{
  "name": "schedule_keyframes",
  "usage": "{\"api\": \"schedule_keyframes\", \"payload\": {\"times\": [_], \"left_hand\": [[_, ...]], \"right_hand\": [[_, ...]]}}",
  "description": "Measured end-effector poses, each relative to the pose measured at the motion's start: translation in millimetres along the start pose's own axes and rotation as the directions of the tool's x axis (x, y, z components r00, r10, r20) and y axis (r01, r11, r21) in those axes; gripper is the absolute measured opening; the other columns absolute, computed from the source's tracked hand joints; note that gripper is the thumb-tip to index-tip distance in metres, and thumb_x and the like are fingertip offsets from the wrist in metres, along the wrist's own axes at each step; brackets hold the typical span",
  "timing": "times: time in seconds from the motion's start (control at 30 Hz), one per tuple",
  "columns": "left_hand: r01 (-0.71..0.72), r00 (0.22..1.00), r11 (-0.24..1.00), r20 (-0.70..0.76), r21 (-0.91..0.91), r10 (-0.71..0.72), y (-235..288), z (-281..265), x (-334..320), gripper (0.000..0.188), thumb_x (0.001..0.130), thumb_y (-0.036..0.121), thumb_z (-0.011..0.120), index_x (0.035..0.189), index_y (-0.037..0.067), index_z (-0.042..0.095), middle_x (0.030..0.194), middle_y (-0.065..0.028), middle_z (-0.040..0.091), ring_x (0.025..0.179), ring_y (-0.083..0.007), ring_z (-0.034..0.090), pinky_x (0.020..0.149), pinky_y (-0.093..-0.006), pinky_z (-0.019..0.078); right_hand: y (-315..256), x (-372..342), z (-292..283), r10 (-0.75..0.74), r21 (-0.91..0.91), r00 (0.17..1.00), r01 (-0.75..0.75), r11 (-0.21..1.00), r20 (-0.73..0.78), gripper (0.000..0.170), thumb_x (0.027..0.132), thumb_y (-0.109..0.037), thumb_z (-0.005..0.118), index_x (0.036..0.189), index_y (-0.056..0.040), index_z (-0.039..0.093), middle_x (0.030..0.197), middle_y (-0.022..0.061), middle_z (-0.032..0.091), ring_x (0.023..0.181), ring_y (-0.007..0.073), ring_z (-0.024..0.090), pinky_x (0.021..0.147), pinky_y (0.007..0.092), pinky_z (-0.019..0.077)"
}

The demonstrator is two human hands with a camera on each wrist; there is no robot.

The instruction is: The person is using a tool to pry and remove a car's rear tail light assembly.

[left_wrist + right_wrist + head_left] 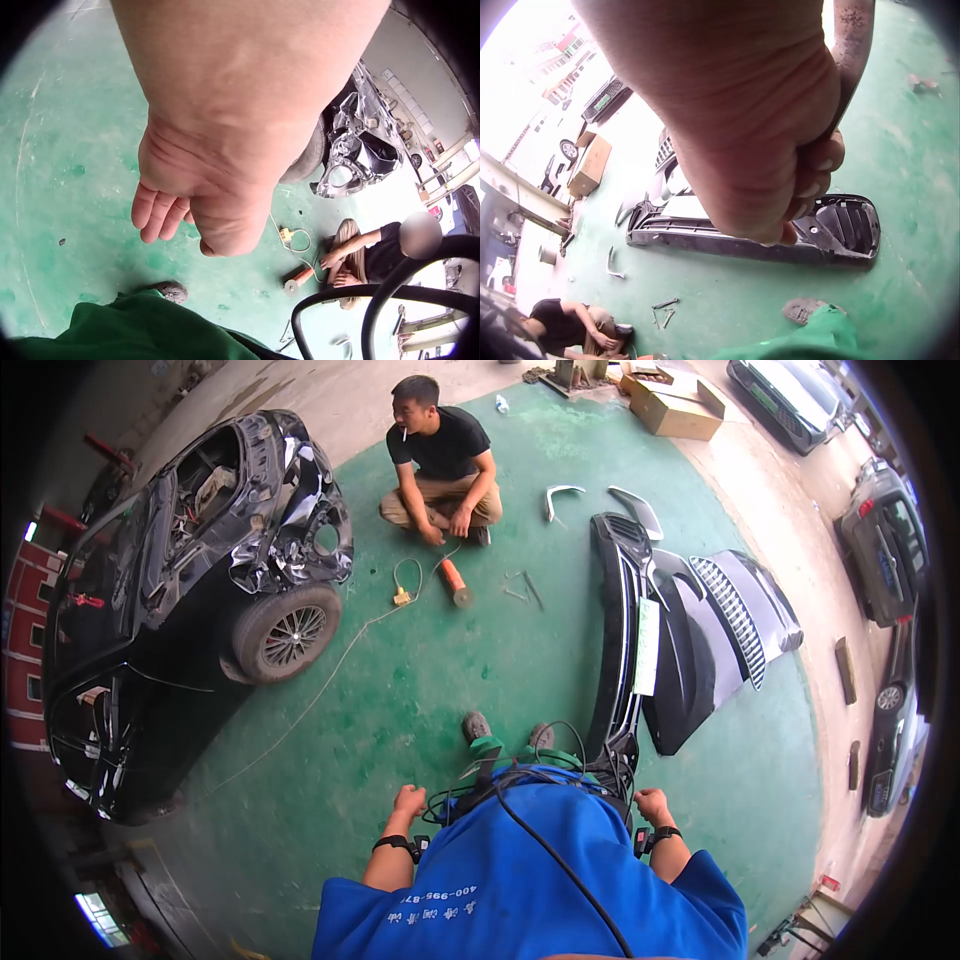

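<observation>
My left hand hangs at my side in the left wrist view with nothing in it, its fingers relaxed and slightly bent. In the head view it is beside my blue shirt. The right hand has its fingers curled in the right wrist view, nails turned inward. They close around a brown, dark-spotted rod-like handle, which runs back beside the forearm; I cannot tell what tool it belongs to. Beyond that hand lies a black front bumper with its grille. The palm hides part of it.
A person in black sits cross-legged ahead, near an orange angle grinder and a yellow socket. Left stands a damaged black car. The bumper and grey hood lie right; cables hang at my waist.
</observation>
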State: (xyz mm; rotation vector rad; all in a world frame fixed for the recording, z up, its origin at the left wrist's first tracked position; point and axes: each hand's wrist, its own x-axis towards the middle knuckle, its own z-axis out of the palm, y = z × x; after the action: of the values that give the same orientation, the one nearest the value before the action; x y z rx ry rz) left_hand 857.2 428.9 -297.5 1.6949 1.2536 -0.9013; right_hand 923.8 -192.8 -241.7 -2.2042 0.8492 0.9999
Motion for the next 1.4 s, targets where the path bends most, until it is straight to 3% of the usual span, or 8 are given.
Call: {"api": "schedule_keyframes", "payload": {"times": [0.27,0.3,0.4,0.5,0.83,0.97,1.27,1.4], "left_hand": [[-0.018,0.996,1.000,-0.088,-0.002,0.018,24,-5,-11,0.064,0.087,0.027,0.060,0.144,0.002,0.045,0.112,-0.0160,0.068,0.075,-0.0202,0.070,0.060,-0.0332,0.0557],[-0.025,0.996,1.000,-0.090,0.004,0.026,29,-6,-12,0.064,0.087,0.027,0.060,0.144,0.002,0.045,0.111,-0.0160,0.069,0.075,-0.0200,0.070,0.059,-0.0334,0.0557],[-0.065,0.992,0.996,-0.103,0.061,0.071,34,-8,-15,0.064,0.087,0.027,0.060,0.144,0.002,0.045,0.109,-0.0157,0.069,0.075,-0.0193,0.069,0.059,-0.0335,0.0555],[-0.100,0.989,0.993,-0.107,0.071,0.107,39,-6,-17,0.064,0.086,0.027,0.060,0.144,0.002,0.046,0.106,-0.0153,0.069,0.073,-0.0189,0.069,0.059,-0.0333,0.0550],[-0.051,0.999,0.997,-0.010,0.055,0.052,6,-7,10,0.066,0.086,0.025,0.062,0.144,0.000,0.045,0.106,-0.0156,0.069,0.073,-0.0195,0.069,0.056,-0.0330,0.0546],[-0.046,0.999,0.997,0.005,0.060,0.046,3,-7,21,0.065,0.086,0.025,0.061,0.144,0.000,0.045,0.108,-0.0157,0.069,0.074,-0.0200,0.070,0.056,-0.0327,0.0551],[-0.058,0.998,0.996,-0.004,0.070,0.059,12,-11,19,0.064,0.086,0.025,0.060,0.144,0.001,0.045,0.110,-0.0154,0.069,0.072,-0.0192,0.069,0.054,-0.0326,0.0547],[-0.049,0.999,0.994,0.006,0.095,0.049,15,-13,12,0.064,0.087,0.025,0.060,0.144,0.001,0.045,0.107,-0.0149,0.069,0.070,-0.0188,0.069,0.053,-0.0323,0.0543]], "right_hand": [[12,-1,15,0.044,-0.051,0.999,-0.045,0.998,-0.010,0.031,0.082,-0.036,0.068,0.090,-0.0088,0.079,0.074,0.0129,0.072,0.067,0.0246,0.069,0.067,0.0380,0.0566],[13,-1,17,0.043,-0.046,0.999,-0.044,0.998,-0.018,0.031,0.082,-0.037,0.067,0.089,-0.0092,0.079,0.082,0.0145,0.074,0.080,0.0285,0.071,0.077,0.0391,0.0562],[22,-1,18,-0.073,-0.092,0.997,0.069,0.993,-0.037,0.031,0.082,-0.037,0.066,0.088,-0.0096,0.079,0.087,0.0165,0.074,0.088,0.0313,0.071,0.084,0.0396,0.0549],[30,-1,20,-0.169,-0.085,0.981,0.161,0.983,-0.098,0.026,0.081,-0.029,0.067,0.087,-0.0060,0.078,0.066,0.0134,0.069,0.058,0.0224,0.066,0.062,0.0357,0.0543],[33,1,32,0.002,0.084,0.995,0.006,0.996,-0.103,0.025,0.084,-0.028,0.068,0.082,-0.0047,0.076,0.060,0.0063,0.063,0.051,0.0160,0.060,0.049,0.0325,0.0494],[25,-2,29,0.027,0.090,0.998,-0.022,0.996,-0.057,0.026,0.083,-0.029,0.068,0.084,-0.0051,0.077,0.059,0.0068,0.062,0.050,0.0162,0.060,0.050,0.0328,0.0497],[28,-1,36,-0.189,-0.123,0.975,0.175,0.977,-0.113,0.031,0.082,-0.034,0.067,0.089,-0.0059,0.078,0.064,0.0111,0.067,0.057,0.0213,0.067,0.060,0.0358,0.0552],[32,2,41,-0.104,-0.066,0.987,0.096,0.993,-0.127,0.033,0.082,-0.035,0.065,0.090,-0.0061,0.078,0.065,0.0124,0.068,0.058,0.0233,0.067,0.062,0.0366,0.0554]]}}
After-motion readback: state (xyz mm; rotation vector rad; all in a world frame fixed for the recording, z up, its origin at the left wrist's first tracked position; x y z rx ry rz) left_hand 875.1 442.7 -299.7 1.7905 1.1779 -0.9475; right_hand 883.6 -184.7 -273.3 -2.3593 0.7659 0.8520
